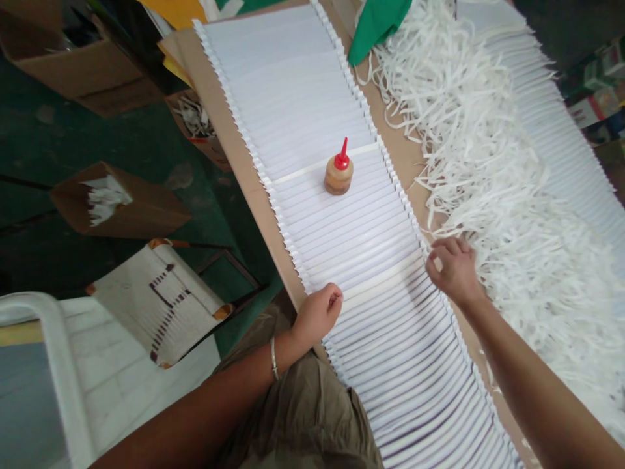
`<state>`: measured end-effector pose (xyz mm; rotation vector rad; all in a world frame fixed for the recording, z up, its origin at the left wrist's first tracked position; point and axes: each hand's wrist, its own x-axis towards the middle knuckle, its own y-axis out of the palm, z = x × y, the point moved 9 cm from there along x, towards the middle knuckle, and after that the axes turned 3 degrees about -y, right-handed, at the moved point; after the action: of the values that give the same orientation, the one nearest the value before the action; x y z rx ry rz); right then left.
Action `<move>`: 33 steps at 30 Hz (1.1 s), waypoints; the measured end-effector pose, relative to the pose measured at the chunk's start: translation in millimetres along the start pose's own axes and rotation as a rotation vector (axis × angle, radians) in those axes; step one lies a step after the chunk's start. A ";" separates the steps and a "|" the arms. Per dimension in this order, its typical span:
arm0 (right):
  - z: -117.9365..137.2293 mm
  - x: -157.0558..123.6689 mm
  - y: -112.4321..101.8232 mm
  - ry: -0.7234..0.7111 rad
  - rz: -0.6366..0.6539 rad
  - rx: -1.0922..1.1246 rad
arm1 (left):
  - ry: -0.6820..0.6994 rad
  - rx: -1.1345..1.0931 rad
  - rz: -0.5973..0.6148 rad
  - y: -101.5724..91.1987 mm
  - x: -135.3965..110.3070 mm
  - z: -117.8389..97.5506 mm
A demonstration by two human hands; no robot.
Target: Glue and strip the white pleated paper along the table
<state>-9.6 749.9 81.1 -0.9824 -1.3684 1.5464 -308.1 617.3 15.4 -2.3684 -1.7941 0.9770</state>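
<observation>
Overlapping white paper sheets lie in a long row of narrow steps, with small folded tabs along both edges. A pale paper strip stretches across the row between my hands. My left hand is closed at the strip's near-left end, its fingertips curled out of sight. At the opposite end my right hand pinches with thumb and finger by the tabbed edge. A squat glue bottle with a red pointed nozzle stands upright on the sheets, beyond both hands. Another pale strip crosses the row behind it.
A big heap of white paper strips covers the table's right side, with a green cloth at its far end. More layered sheets lie beyond. Left of the table are cardboard boxes, a stool and a white plastic chair.
</observation>
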 end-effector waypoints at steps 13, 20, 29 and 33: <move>133.6 -99.2 14.7 -0.122 0.344 0.531 | 0.192 -0.008 0.238 46.7 -11.8 -47.7; 125.7 -95.8 4.9 -0.054 0.435 0.647 | 0.195 -0.154 0.192 29.9 -18.4 -36.9; 119.1 -97.3 17.3 0.016 0.502 0.712 | 0.133 -0.105 0.221 -4.9 -16.4 -24.5; 53.4 -100.6 2.6 0.156 0.381 0.483 | 0.056 -0.005 0.086 -50.9 -13.5 17.3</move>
<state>-24.3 637.0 87.0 -1.0615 -0.6694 1.9153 -362.4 616.9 26.6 -2.4686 -1.6905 0.9062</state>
